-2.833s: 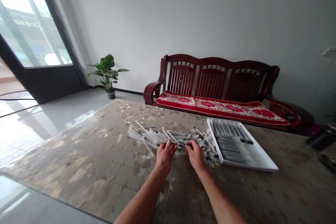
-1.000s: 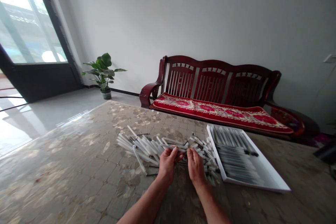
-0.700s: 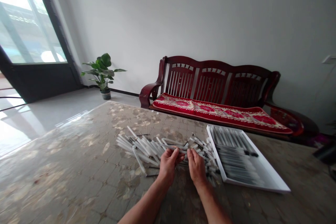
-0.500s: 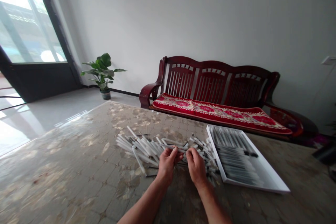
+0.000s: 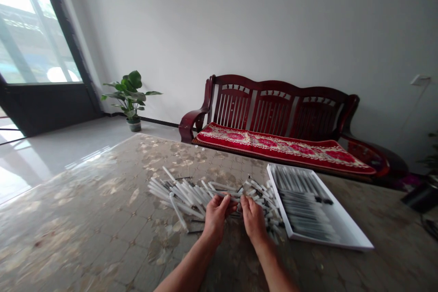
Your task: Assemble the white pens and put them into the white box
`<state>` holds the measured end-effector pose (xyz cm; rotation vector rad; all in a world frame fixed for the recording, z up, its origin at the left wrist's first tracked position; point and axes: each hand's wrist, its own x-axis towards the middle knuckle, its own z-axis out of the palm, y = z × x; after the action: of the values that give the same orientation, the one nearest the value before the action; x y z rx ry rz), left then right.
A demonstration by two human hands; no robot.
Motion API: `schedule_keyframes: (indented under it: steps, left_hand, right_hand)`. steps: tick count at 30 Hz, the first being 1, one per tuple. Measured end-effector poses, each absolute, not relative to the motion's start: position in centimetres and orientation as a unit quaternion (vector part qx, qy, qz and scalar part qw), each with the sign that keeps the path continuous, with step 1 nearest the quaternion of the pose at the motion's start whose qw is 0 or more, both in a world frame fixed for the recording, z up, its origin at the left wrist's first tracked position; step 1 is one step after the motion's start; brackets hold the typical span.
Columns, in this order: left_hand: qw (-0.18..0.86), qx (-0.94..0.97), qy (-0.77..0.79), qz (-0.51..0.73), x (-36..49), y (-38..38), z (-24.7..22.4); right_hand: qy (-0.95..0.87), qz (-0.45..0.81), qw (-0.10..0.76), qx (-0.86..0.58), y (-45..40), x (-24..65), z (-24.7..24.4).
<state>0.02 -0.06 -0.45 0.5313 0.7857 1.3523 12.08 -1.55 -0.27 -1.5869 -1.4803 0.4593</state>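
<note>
My left hand (image 5: pixel 215 219) is closed, its thumb and fingers pinching a slim whitish pen (image 5: pixel 233 199) held level over the table. My right hand (image 5: pixel 253 220) pinches the right end of the same pen, fingers bent and close together. Its tip there is hidden by my fingers. Beneath and behind both hands spreads a loose pile of white translucent pen barrels (image 5: pixel 185 194), with dark thin pieces among them. Smaller white and black pen parts (image 5: pixel 265 196) are heaped on the right side of the pile.
Right of the pile, a shallow white box (image 5: pixel 349 232) holds two rows of pens (image 5: pixel 304 212). All this lies on a patterned tablecloth (image 5: pixel 112 219). Beyond the table stand a dark red wooden bench (image 5: pixel 270 105) with a floral red cover and a potted plant (image 5: pixel 130 98).
The view has shifted slightly. My right hand has turned a little at the end of the pen; both hands stay over the pile, still gripping it.
</note>
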Motion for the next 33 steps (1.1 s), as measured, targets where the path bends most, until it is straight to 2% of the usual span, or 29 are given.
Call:
schedule_keyframes:
  steps: [4, 9, 11, 13, 18, 22, 25, 29, 33]
  left_hand:
    - [0.675, 0.248, 0.346, 0.602, -0.1, 0.1, -0.7]
    - [0.665, 0.299, 0.352, 0.587, 0.0, 0.1, -0.9]
    - [0.639, 0.337, 0.379, 0.579, -0.1, 0.1, -0.8]
    - [0.568, 0.394, 0.423, 0.586, -0.3, -0.1, -0.8]
    - [0.281, 0.577, 0.499, 0.582, -1.4, -0.8, -0.3]
    - [0.194, 0.658, 0.508, 0.521, -2.0, -1.1, 0.3]
    - [0.209, 0.641, 0.488, 0.554, -2.2, -1.1, 0.5]
    - [0.278, 0.558, 0.448, 0.641, -2.1, -0.8, 0.3]
    - [0.432, 0.419, 0.431, 0.673, -1.4, -0.2, -0.1]
  right_hand:
    - [-0.595, 0.206, 0.472, -0.617, -1.6, 11.9, 0.0]
    - [-0.469, 0.392, 0.507, -0.608, -1.7, 10.8, 0.4]
    - [-0.414, 0.426, 0.524, -0.611, -1.6, 10.7, 0.5]
    - [-0.385, 0.406, 0.547, -0.622, -1.6, 11.0, 0.7]
    - [-0.453, 0.316, 0.546, -0.629, -1.9, 11.1, 1.6]
    - [-0.516, 0.394, 0.481, -0.589, -2.7, 10.9, 3.4]
    - [-0.592, 0.403, 0.412, -0.564, -2.9, 13.1, 4.7]
    - [-0.684, 0.218, 0.304, -0.626, -3.1, 18.6, 4.5]
    - [-0.699, 0.096, 0.196, -0.681, -3.5, 21.3, 2.9]
